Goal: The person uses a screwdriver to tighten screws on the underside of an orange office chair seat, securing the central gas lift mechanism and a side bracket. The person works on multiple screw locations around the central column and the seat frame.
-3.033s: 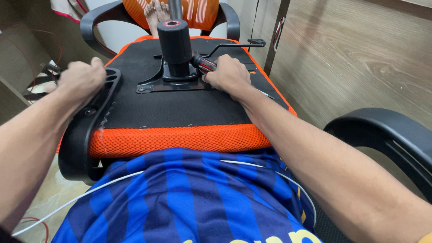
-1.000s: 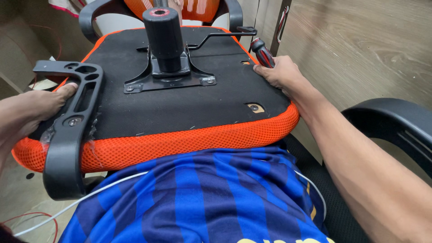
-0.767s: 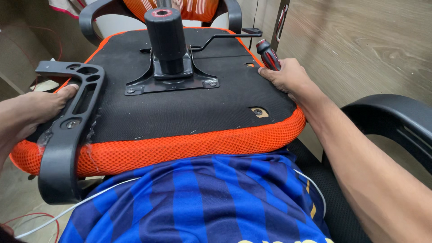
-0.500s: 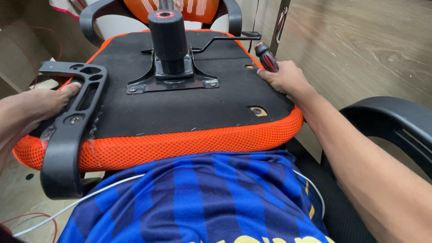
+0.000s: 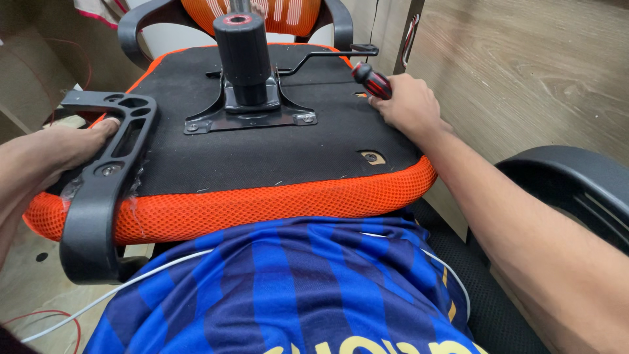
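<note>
An upturned office chair seat (image 5: 262, 157) lies across the person's lap, its black fabric underside facing up and its orange mesh edge (image 5: 262, 203) running along the near side, touching the blue striped shirt (image 5: 288, 288). The right hand (image 5: 409, 105) rests on the seat's right edge, fingers closed around a screwdriver with a red and black handle (image 5: 371, 80); the handle points up and left toward the seat's far right corner. The left hand (image 5: 62, 147) sits at the seat's left edge with the fingers curled against the outer side of the black plastic armrest bracket (image 5: 105, 177); whether it grips the bracket fully cannot be told. The bracket overhangs the near left corner of the seat, and a screw head (image 5: 107, 170) shows in it. Near the seat's right front corner, a mounting hole (image 5: 371, 157) in the fabric stands uncovered, just beside the orange edge and apart from the right hand. At the centre of the underside the black gas cylinder (image 5: 242, 52) stands upright on its metal mounting plate (image 5: 252, 118), with the adjusting lever (image 5: 334, 56) extending right. A wood-grain panel (image 5: 524, 72) stands close to the right, and a second black armrest (image 5: 570, 183) lies under the right forearm. A white cable (image 5: 131, 282) crosses the shirt.
</note>
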